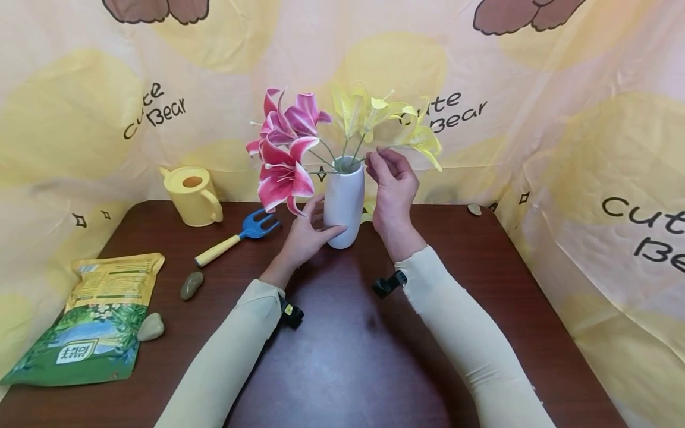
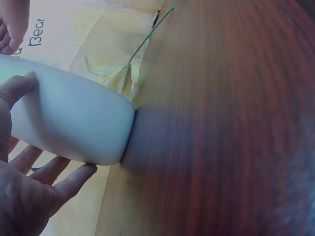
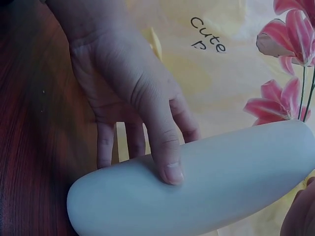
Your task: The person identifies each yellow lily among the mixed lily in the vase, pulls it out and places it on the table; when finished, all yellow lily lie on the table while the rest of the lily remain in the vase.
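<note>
The white vase [image 1: 344, 202] stands upright near the middle of the brown table [image 1: 342, 356], toward its far edge, with pink lilies [image 1: 283, 148] and yellow lilies [image 1: 385, 122] rising from its mouth. Your left hand [image 1: 306, 233] steadies it low on its left side — thumb laid across the front, fingers spread around the back, as the right wrist view shows plainly. Your right hand [image 1: 393, 190] is raised beside the rim, its fingertips pinching a thin green stem [image 1: 360, 159] of the yellow lilies just above the opening. In the left wrist view another yellow lily [image 2: 118, 81] lies on the table behind the vase.

Off to your left sit a yellow watering can [image 1: 191, 195], a blue hand fork [image 1: 238, 236] with a yellow handle, two stones [image 1: 191, 285] and a bag of soil [image 1: 99, 321] — all well apart from the vase.
</note>
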The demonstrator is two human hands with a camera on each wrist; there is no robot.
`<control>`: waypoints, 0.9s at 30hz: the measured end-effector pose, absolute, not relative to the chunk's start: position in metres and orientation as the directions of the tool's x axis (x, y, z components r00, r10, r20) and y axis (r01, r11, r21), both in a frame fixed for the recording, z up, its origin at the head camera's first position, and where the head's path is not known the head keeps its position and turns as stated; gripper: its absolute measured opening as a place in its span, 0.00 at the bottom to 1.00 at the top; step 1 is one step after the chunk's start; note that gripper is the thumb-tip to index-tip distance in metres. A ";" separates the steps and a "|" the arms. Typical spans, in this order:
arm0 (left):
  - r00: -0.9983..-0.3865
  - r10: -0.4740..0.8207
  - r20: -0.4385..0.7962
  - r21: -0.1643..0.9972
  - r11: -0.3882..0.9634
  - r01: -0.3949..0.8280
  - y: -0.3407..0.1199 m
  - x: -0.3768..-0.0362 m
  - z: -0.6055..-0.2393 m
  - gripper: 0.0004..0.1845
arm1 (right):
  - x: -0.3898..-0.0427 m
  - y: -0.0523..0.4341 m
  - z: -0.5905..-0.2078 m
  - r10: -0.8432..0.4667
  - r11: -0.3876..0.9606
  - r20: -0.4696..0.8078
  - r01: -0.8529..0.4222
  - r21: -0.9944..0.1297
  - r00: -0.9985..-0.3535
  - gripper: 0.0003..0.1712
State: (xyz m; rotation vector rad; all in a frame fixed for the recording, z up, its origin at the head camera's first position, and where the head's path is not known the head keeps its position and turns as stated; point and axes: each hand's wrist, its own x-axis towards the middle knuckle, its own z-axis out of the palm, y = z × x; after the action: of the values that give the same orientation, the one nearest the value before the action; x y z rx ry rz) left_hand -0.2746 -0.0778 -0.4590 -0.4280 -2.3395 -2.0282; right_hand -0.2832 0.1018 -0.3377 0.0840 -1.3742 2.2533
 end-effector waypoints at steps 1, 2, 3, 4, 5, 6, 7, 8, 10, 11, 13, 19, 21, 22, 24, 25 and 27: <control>-0.962 0.195 0.188 0.969 0.120 0.214 -0.078 -0.275 -0.459 0.46 | -0.283 0.102 -0.337 0.387 -0.362 0.307 -0.449 -0.817 -0.870 0.10; -0.962 0.196 0.188 0.970 0.119 0.214 -0.078 -0.275 -0.459 0.46 | -0.282 0.102 -0.336 0.394 -0.358 0.312 -0.457 -0.814 -0.864 0.10; -0.962 0.197 0.189 0.970 0.118 0.214 -0.078 -0.275 -0.459 0.46 | -0.281 0.102 -0.336 0.402 -0.354 0.317 -0.465 -0.811 -0.859 0.10; -0.962 0.197 0.189 0.970 0.118 0.215 -0.078 -0.274 -0.459 0.46 | -0.281 0.102 -0.335 0.409 -0.352 0.322 -0.474 -0.807 -0.854 0.10; -0.962 0.198 0.190 0.969 0.117 0.215 -0.078 -0.274 -0.459 0.46 | -0.280 0.102 -0.334 0.416 -0.351 0.327 -0.482 -0.803 -0.848 0.10; -0.961 0.199 0.191 0.969 0.115 0.217 -0.078 -0.274 -0.459 0.45 | -0.280 0.103 -0.334 0.424 -0.350 0.332 -0.491 -0.798 -0.842 0.10; -0.961 0.199 0.192 0.970 0.113 0.217 -0.078 -0.274 -0.459 0.45 | -0.280 0.103 -0.333 0.431 -0.351 0.337 -0.499 -0.792 -0.837 0.09; -0.961 0.200 0.192 0.970 0.112 0.218 -0.078 -0.274 -0.459 0.45 | -0.280 0.103 -0.332 0.436 -0.347 0.343 -0.507 -0.789 -0.832 0.09; -0.960 0.203 0.193 0.970 0.108 0.218 -0.077 -0.275 -0.459 0.45 | -0.279 0.104 -0.331 0.446 -0.341 0.352 -0.519 -0.784 -0.823 0.09; -0.960 0.205 0.192 0.970 0.105 0.217 -0.077 -0.275 -0.458 0.45 | -0.279 0.104 -0.330 0.450 -0.337 0.355 -0.524 -0.782 -0.819 0.09; -0.959 0.206 0.193 0.971 0.103 0.217 -0.077 -0.275 -0.459 0.45 | -0.279 0.105 -0.329 0.457 -0.332 0.361 -0.533 -0.779 -0.813 0.09; -0.958 0.211 0.196 0.971 0.096 0.220 -0.078 -0.275 -0.459 0.46 | -0.276 0.108 -0.325 0.487 -0.306 0.379 -0.560 -0.770 -0.787 0.11; -0.957 0.213 0.194 0.971 0.095 0.218 -0.078 -0.275 -0.459 0.46 | -0.276 0.109 -0.323 0.499 -0.303 0.382 -0.570 -0.764 -0.778 0.11; -0.957 0.214 0.193 0.972 0.095 0.217 -0.078 -0.275 -0.459 0.46 | -0.276 0.109 -0.322 0.504 -0.304 0.383 -0.573 -0.761 -0.775 0.12; -0.958 0.214 0.189 0.972 0.099 0.214 -0.078 -0.275 -0.459 0.47 | -0.276 0.110 -0.321 0.512 -0.305 0.382 -0.579 -0.756 -0.769 0.12; -0.959 0.214 0.188 0.972 0.101 0.213 -0.078 -0.275 -0.459 0.47 | -0.275 0.110 -0.320 0.517 -0.308 0.381 -0.582 -0.753 -0.767 0.13; -0.960 0.213 0.184 0.972 0.107 0.210 -0.079 -0.275 -0.459 0.47 | -0.275 0.111 -0.318 0.523 -0.311 0.381 -0.587 -0.748 -0.763 0.13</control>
State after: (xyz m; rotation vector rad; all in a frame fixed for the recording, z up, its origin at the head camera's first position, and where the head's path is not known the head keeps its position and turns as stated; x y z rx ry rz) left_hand -0.2753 -0.0785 -0.4592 -0.4468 -2.3391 -2.0527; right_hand -0.2749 0.1106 -0.3183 0.0873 -1.2389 2.1023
